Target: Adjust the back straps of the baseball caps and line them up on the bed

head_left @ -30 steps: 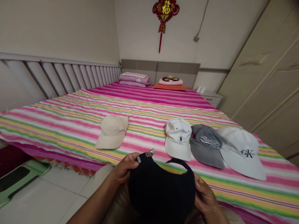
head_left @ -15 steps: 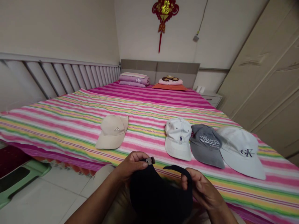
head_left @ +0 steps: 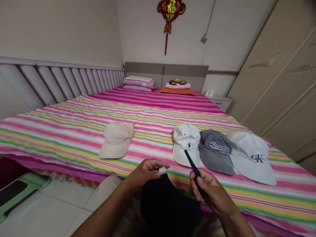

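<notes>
A black cap (head_left: pixel 168 204) hangs low at the bottom centre between my two hands. My left hand (head_left: pixel 148 171) pinches its edge at a small pale buckle (head_left: pixel 162 170). In my right hand (head_left: pixel 206 186) is the cap's dark strap (head_left: pixel 192 163), gripped between thumb and fingers, its free end pointing up and left. The strap end and buckle are apart. Beyond my hands on the bed lie a beige cap (head_left: pixel 117 140) at left, and a white cap (head_left: pixel 186 141), a grey cap (head_left: pixel 217 153) and a larger white cap (head_left: pixel 254 158) side by side at right.
The striped bed (head_left: pixel 86 131) stretches to a headboard (head_left: pixel 182 72), with folded purple bedding (head_left: pixel 139 84) and an orange-and-pink stack (head_left: pixel 177 89). A green stool (head_left: pixel 24 194) stands on the floor at lower left. Another pale cap-like shape (head_left: pixel 108 191) shows beside my left forearm.
My right hand has turned the strap so its end points upward instead of toward my left hand. The buckle in my left hand is tilted differently. The view has shifted slightly.
</notes>
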`<state>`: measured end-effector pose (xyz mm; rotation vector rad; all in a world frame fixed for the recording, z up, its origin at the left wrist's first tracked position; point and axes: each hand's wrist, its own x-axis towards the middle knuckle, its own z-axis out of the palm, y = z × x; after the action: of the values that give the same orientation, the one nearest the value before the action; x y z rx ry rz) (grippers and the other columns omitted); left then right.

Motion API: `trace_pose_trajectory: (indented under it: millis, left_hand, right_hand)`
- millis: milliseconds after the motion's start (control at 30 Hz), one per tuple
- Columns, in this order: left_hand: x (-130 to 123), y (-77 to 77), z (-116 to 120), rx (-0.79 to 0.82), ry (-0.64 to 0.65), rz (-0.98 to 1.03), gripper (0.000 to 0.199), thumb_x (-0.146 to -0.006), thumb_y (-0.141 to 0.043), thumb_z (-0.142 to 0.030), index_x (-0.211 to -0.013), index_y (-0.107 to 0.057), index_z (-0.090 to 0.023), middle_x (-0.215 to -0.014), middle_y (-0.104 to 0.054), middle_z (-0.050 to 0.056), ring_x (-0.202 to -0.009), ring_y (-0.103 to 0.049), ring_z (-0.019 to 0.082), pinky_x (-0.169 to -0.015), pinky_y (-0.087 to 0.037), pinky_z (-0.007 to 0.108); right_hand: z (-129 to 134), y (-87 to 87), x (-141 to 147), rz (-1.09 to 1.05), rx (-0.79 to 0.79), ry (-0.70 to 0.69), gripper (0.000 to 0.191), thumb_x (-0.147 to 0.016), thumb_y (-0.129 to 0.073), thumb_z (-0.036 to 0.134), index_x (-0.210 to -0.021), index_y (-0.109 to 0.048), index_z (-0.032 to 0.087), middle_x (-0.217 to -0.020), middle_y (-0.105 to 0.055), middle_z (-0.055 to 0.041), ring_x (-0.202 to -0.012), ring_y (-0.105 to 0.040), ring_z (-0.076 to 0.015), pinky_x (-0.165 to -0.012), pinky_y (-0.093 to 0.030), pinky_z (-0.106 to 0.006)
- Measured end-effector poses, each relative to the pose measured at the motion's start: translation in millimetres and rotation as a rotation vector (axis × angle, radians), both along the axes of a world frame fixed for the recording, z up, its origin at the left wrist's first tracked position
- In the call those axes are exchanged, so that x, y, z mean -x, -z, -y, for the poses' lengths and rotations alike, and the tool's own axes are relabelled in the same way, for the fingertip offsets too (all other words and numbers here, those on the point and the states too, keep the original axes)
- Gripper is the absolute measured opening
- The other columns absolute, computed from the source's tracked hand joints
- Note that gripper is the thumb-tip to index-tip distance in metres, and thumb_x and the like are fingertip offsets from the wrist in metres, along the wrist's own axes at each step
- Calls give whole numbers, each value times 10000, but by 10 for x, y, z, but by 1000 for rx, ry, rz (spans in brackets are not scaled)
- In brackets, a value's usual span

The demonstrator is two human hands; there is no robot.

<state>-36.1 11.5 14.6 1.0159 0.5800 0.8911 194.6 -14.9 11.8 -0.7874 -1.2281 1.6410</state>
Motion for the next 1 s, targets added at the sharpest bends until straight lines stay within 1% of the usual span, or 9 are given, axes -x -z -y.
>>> trace_pose_trajectory:
  millis: [133,300,433,533,600,700,767,900,1000]
  left_hand:
    - [-98,-41,-18,-5,36,14,289,-606,-714,-177,-882,-630,-157,-728,-637,15,-619,-568,86,-592,-406,185]
    - [-245,-108,-16,-55,45,-88,219,-613,-711,-213,-795,-619,-132,-692,-624,11,-604,-541,71,-572,-383,170]
    - [-322,-134,-6,-77,39,-165,211,-613,-707,-238,-757,-609,-120,-666,-609,8,-581,-523,67,-552,-368,171]
    - [-333,-121,-12,-88,19,-206,224,-616,-699,-248,-761,-582,-123,-667,-597,5,-572,-516,69,-541,-358,176]
    - [-327,-98,-13,-145,15,-212,234,-625,-686,-241,-792,-565,-130,-697,-589,5,-610,-522,79,-569,-366,186]
    - [-325,-43,5,-303,24,-221,291,-614,-682,-219,-863,-551,-145,-771,-583,10,-710,-529,107,-635,-383,209]
    - [-343,5,32,-385,-40,-272,305,-609,-686,-217,-874,-551,-151,-794,-587,15,-744,-533,121,-665,-392,224]
    - [-397,92,91,-448,-278,-444,199,-657,-654,-263,-805,-581,-151,-744,-621,27,-705,-554,133,-649,-409,237]
    - [-405,113,113,-616,-377,-554,164,-669,-641,-255,-801,-618,-160,-755,-648,35,-733,-569,150,-680,-408,253]
  right_hand:
    - [-15,-88,95,92,25,42,259,-685,-649,388,-729,-543,155,-453,-470,62,-347,-358,-39,-375,-254,-173]
    - [-21,-164,254,202,47,78,291,-654,-662,400,-678,-503,157,-467,-443,74,-318,-282,-17,-318,-170,-161]
    - [-30,-159,324,219,57,103,293,-655,-652,400,-640,-489,157,-454,-437,76,-330,-269,-19,-321,-187,-163]
    - [-41,-131,339,236,110,118,277,-668,-636,384,-619,-480,160,-429,-415,83,-322,-252,-20,-319,-171,-167]
    - [-44,-117,348,222,148,121,271,-675,-626,382,-618,-475,165,-408,-403,89,-309,-235,-21,-317,-148,-174]
    - [-43,-111,366,165,168,129,283,-666,-628,380,-586,-458,168,-358,-366,101,-292,-204,-18,-316,-118,-183]
    - [-42,-106,380,141,170,142,288,-659,-633,360,-557,-444,169,-341,-350,105,-290,-194,-15,-317,-110,-184]
    - [-51,-77,401,150,175,158,260,-671,-621,340,-574,-451,167,-354,-367,103,-286,-202,-15,-317,-94,-190]
    - [-55,-53,408,147,178,169,256,-673,-626,333,-581,-453,168,-353,-364,106,-287,-201,-16,-325,-87,-197]
